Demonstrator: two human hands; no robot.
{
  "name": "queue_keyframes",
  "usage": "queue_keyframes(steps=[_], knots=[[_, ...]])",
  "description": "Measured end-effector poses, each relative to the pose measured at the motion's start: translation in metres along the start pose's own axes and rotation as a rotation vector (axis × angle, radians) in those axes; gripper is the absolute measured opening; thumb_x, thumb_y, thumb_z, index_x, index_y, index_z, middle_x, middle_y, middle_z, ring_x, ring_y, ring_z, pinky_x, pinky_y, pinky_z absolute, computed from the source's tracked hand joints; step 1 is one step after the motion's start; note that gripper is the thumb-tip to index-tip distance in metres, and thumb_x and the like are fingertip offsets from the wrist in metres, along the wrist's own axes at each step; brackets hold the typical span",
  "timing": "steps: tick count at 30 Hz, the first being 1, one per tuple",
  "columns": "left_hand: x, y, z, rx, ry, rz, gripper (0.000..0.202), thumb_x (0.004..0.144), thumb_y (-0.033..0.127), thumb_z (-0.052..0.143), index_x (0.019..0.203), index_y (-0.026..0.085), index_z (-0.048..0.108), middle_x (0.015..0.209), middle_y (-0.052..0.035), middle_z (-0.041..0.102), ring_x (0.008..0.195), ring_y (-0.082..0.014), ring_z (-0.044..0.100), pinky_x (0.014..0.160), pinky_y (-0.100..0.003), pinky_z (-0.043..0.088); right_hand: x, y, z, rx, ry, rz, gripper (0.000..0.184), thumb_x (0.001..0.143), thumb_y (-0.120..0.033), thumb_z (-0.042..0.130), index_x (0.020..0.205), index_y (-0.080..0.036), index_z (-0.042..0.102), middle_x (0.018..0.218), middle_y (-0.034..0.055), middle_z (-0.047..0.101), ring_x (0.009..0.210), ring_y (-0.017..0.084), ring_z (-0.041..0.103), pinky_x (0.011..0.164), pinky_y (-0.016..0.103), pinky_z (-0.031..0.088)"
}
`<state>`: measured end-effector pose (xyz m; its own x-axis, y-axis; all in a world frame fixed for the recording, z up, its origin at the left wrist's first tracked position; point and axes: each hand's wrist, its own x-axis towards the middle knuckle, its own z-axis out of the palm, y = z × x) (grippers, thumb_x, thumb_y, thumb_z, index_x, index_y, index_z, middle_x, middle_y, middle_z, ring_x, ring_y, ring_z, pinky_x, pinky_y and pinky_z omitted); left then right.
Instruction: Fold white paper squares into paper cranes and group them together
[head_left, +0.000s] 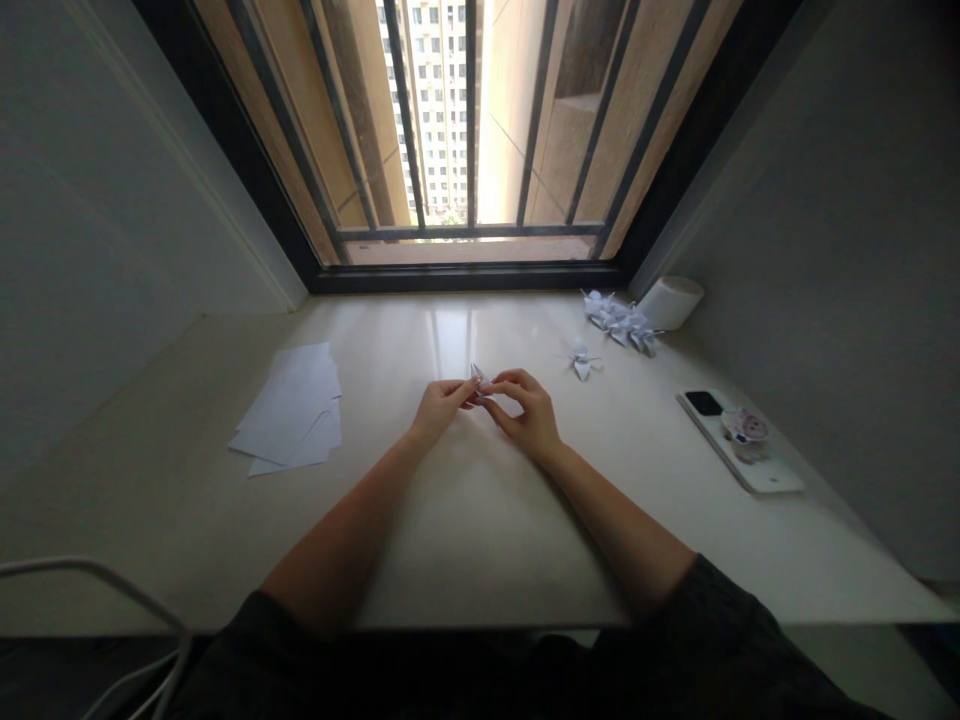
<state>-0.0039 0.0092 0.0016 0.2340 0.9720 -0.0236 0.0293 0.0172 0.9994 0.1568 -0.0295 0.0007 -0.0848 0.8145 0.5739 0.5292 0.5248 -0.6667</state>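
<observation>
A small folded piece of white paper (pixel 477 374) is held between my two hands over the middle of the sill, its pointed tip sticking up. My left hand (pixel 441 408) pinches it from the left with thumb and fingers. From the right, my right hand (pixel 531 412) grips the same paper between thumb and forefinger. The fingers cover much of its lower part. To the right of my hands a single folded paper crane (pixel 581 361) rests on the sill, and behind it several more paper cranes (pixel 619 322) lie in a heap.
Loose white paper sheets (pixel 289 405) lie overlapping on the left. A white phone (pixel 739 440) with a round grip lies at the right. A white roll (pixel 671 302) sits in the back right corner by the window frame (pixel 469 279). A pale cable (pixel 97 568) crosses the lower left.
</observation>
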Motion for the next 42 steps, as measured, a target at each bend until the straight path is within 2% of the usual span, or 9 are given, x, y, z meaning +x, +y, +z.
queue_keyframes(steps=[4,8,15,21,26,29,34,39,42], knots=[[0.001,-0.001,0.000,-0.004,-0.039,-0.012,0.037,0.072,0.051,0.063,0.072,0.015,0.072,0.069,-0.0065,0.070,0.064,-0.0154,0.062,0.066,-0.029,0.047,-0.001,0.004,-0.002,-0.066,0.015,-0.061,0.020,0.075,-0.024,0.063,0.092,-0.031,0.070,0.099,0.0041,0.060,0.087,0.019,0.055,0.075,0.035,0.048],[0.001,-0.001,0.001,0.003,-0.056,-0.016,0.037,0.073,0.050,0.063,0.070,0.015,0.071,0.067,-0.0053,0.068,0.061,-0.0138,0.060,0.064,-0.027,0.046,0.000,0.007,-0.003,-0.061,0.012,-0.125,0.018,0.075,-0.023,0.063,0.090,-0.030,0.071,0.089,0.0040,0.060,0.083,0.019,0.055,0.072,0.034,0.047],[0.000,0.000,0.002,0.069,-0.104,-0.001,0.039,0.073,0.051,0.061,0.073,0.013,0.071,0.067,-0.0046,0.068,0.064,-0.0135,0.060,0.065,-0.026,0.046,0.001,0.007,0.000,0.015,0.009,-0.148,0.012,0.076,-0.023,0.065,0.086,-0.026,0.071,0.072,0.0019,0.060,0.070,0.015,0.054,0.065,0.030,0.046],[0.001,-0.004,0.001,0.102,-0.119,0.014,0.040,0.076,0.051,0.059,0.074,0.014,0.071,0.068,-0.0043,0.069,0.065,-0.0135,0.060,0.064,-0.025,0.045,0.003,0.006,-0.002,0.018,-0.014,-0.156,0.008,0.079,-0.027,0.064,0.082,-0.025,0.072,0.067,0.0018,0.062,0.066,0.015,0.054,0.062,0.029,0.044],[0.000,-0.001,0.001,0.112,-0.128,0.046,0.040,0.077,0.051,0.057,0.072,0.013,0.071,0.066,-0.0030,0.067,0.063,-0.0122,0.057,0.061,-0.023,0.043,0.003,0.004,-0.002,0.066,-0.028,-0.047,0.012,0.080,-0.033,0.064,0.081,-0.025,0.073,0.067,0.0019,0.060,0.064,0.014,0.053,0.063,0.029,0.044],[-0.001,0.001,0.002,0.083,-0.108,0.044,0.040,0.077,0.050,0.057,0.072,0.013,0.070,0.065,-0.0028,0.066,0.061,-0.0117,0.056,0.060,-0.023,0.042,0.003,0.007,0.002,0.229,-0.002,0.071,0.015,0.074,-0.036,0.070,0.082,-0.023,0.073,0.068,0.0013,0.059,0.063,0.013,0.052,0.063,0.028,0.045],[0.001,-0.001,0.002,0.041,-0.060,0.026,0.038,0.076,0.050,0.059,0.071,0.014,0.069,0.064,-0.0033,0.066,0.060,-0.0119,0.056,0.060,-0.024,0.043,0.007,0.018,0.007,0.432,-0.075,0.204,0.019,0.070,-0.038,0.071,0.083,-0.023,0.074,0.073,0.0015,0.061,0.063,0.012,0.053,0.059,0.026,0.044],[0.001,-0.003,0.003,0.086,-0.079,0.080,0.040,0.076,0.052,0.057,0.065,0.014,0.067,0.063,-0.0025,0.065,0.060,-0.0114,0.055,0.060,-0.024,0.043,0.008,0.017,0.006,0.398,-0.025,0.248,0.014,0.067,-0.036,0.074,0.065,-0.022,0.072,0.067,0.0007,0.061,0.063,0.012,0.053,0.059,0.026,0.042],[0.000,-0.004,0.004,0.107,-0.074,0.097,0.040,0.076,0.052,0.057,0.066,0.015,0.067,0.064,-0.0025,0.064,0.061,-0.0121,0.056,0.060,-0.024,0.043,0.007,0.015,0.006,0.374,-0.019,0.252,0.014,0.068,-0.035,0.073,0.064,-0.022,0.071,0.065,0.0003,0.060,0.062,0.012,0.052,0.058,0.026,0.041]])
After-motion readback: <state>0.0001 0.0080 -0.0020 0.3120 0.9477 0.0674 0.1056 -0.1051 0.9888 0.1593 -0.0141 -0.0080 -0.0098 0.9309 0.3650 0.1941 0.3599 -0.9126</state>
